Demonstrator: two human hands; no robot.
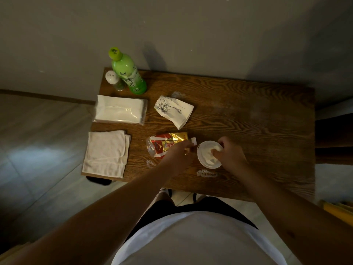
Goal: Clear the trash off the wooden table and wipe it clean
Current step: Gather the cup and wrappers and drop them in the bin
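Head view, looking down on one wooden bench set against a grey wall. Containers: one clear plastic cup, near centre, holding crumpled white tissue; one green tea bottle, upright at the far left corner, green cap on, contents not discernible; one small white-capped shaker, upright, touching the bottle's left side; one soft pack of white tissues in clear wrap, lying flat just near of the bottle. Flat goods: one folded white cloth at the near left corner, overhanging the bench edge slightly; one white paper bag with a line drawing, lying empty-looking and creased, centre far; one red and gold snack wrapper, crumpled, just left of the cup. Residue: three whitish smears counted, one near of the cup, one by the wrapper's near edge, one at the paper bag's far corner. Hands: left hand over the wrapper's right end, grip narrow, fingers pinched on a small item whose identity cannot be told; right hand at the cup's right rim, fingers curled into the cup and pressed on the tissue, grip closed around it. Trash items remaining on the bench: wrapper, paper bag, cup with tissue.
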